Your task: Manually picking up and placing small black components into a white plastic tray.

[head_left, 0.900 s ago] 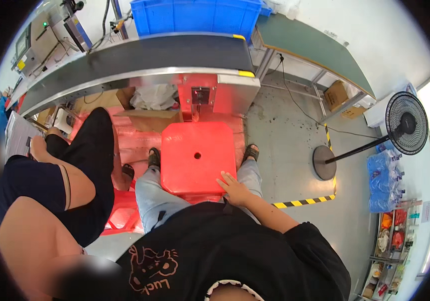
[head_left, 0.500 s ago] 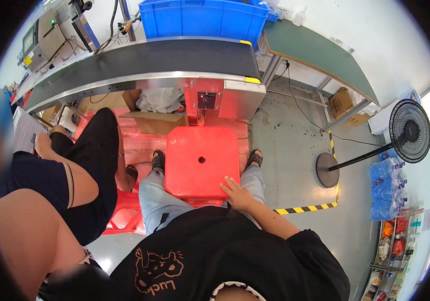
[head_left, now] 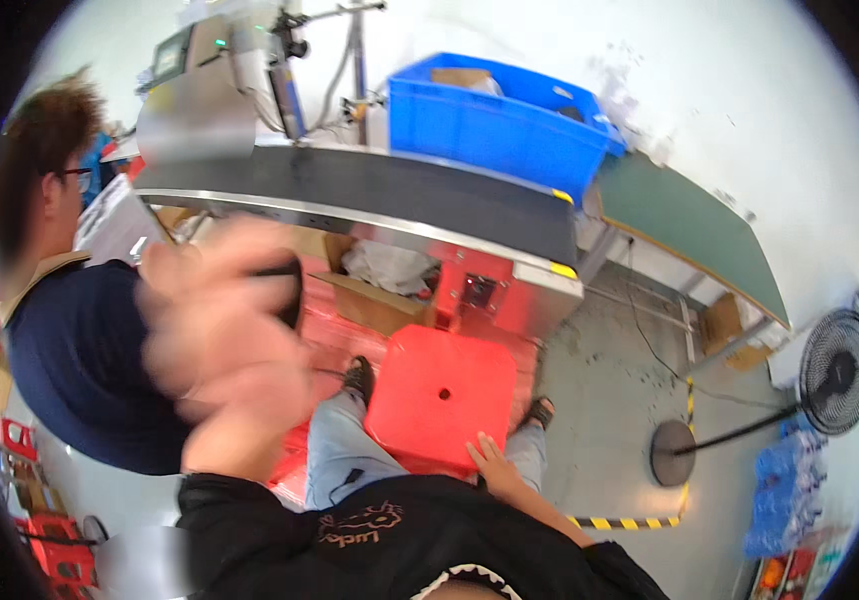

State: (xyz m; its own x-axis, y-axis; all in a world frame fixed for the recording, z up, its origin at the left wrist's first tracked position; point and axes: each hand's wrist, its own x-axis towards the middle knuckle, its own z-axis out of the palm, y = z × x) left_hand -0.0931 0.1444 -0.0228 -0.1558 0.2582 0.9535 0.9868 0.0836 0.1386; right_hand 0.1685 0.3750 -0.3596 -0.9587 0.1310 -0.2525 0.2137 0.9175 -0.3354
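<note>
My left hand is raised at the left, close to the camera and smeared by motion. Its fingers look spread, and I see nothing in them. Behind it sits a co-worker in a dark blue top, partly covered by the hand. My right hand rests on the near right edge of a red plastic stool, fingers apart. That stool, with a round hole in its top, stands between my legs.
Ahead runs a black conveyor belt, with a blue crate behind it. An open cardboard box lies underneath. To the right are a green-topped table, a standing fan and wrapped blue bottles.
My left arm has swung from the lower left edge, bringing the hand into view in front of the co-worker. The whole view has shifted and tilted; my right hand stays on the stool.
</note>
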